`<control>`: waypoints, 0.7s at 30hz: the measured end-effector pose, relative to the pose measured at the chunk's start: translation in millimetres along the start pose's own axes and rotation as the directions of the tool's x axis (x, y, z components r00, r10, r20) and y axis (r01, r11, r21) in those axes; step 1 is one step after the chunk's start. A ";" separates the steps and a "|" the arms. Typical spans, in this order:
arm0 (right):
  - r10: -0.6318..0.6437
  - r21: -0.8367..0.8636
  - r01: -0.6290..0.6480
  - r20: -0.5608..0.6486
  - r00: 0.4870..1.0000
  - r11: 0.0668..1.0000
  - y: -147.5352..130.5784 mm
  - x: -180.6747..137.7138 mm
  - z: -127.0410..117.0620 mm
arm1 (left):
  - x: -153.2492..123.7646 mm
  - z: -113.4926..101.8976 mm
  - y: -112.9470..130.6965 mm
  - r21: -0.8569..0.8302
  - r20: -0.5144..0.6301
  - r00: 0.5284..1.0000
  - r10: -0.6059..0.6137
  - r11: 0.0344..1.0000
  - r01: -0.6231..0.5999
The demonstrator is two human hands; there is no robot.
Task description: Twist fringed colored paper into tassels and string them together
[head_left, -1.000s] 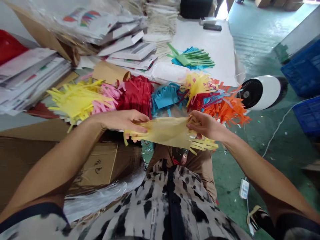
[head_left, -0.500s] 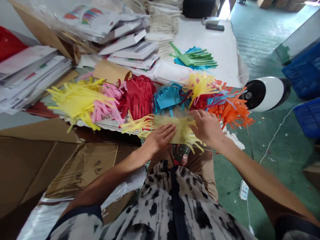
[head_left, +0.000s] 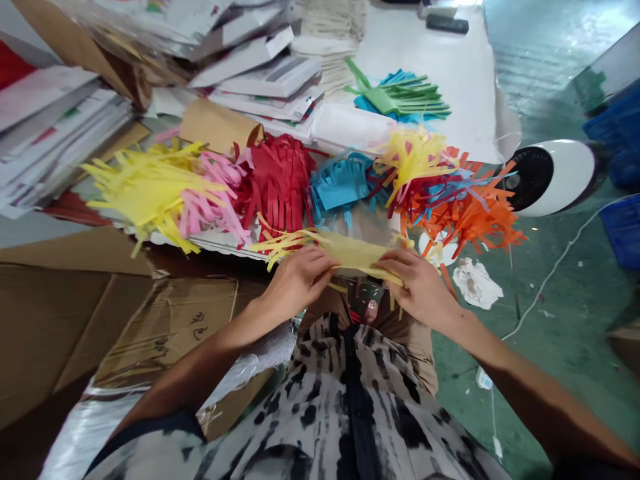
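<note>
A: Item one?
B: Thin yellow paper sheet with fringed ends (head_left: 353, 253), one, held between both hands by the near edge of the white-covered table (head_left: 473, 117).

A: Grip?
B: Left hand (head_left: 303, 279): thumb and fingers pinching the sheet's near edge. Right hand (head_left: 419, 285): pinching the same edge, further right.

A: Handling note?
B: Best judged: light, level pinch on both sides, middle kept flat, fringe clear of the fingers; thin paper probably creases easily.

A: Containers?
B: Brown cardboard box with handwritten marks (head_left: 175, 333), left, before the table; contents cannot be told. Blue plastic crate (head_left: 623, 230), far right, partly out of view; contents likewise.
</note>
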State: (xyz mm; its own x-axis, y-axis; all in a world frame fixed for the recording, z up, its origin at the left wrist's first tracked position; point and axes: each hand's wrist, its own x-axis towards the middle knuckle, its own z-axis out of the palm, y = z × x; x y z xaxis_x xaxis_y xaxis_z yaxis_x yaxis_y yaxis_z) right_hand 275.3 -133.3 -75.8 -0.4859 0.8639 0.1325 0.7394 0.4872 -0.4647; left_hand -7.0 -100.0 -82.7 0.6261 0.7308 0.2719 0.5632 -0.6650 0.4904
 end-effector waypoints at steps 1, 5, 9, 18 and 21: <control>0.034 0.028 -0.034 -0.021 0.999 0.999 -1.5 2.0 -1.3 | 2.2 -1.4 -1.6 0.019 0.014 1.000 -0.010 1.000 0.010; 0.183 0.069 -0.175 -0.123 0.975 0.982 -11.9 6.1 1.2 | 12.8 0.4 -4.2 0.146 0.057 0.998 0.019 0.989 -0.027; 0.251 0.019 -0.250 -0.095 0.963 0.968 -13.2 4.2 3.7 | 18.0 2.2 -4.2 0.118 0.091 0.996 0.017 0.993 -0.028; 0.318 -0.023 -0.321 -0.094 0.943 0.947 -14.1 7.3 -4.0 | 25.0 3.7 -4.9 0.082 0.049 0.964 -0.259 0.963 0.255; 0.330 -0.061 -0.336 -0.087 0.940 0.940 -11.1 7.7 -0.7 | 29.3 2.5 -3.9 0.106 0.059 0.948 -0.312 0.947 0.305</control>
State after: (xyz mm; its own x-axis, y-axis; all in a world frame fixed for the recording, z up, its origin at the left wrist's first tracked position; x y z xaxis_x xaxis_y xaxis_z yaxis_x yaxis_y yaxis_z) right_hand 263.6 -131.9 -69.1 -0.1717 0.9840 0.0472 0.8865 0.1752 -0.4282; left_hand 10.5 -76.3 -78.7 0.4501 0.8913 0.0558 0.7809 -0.4231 0.4595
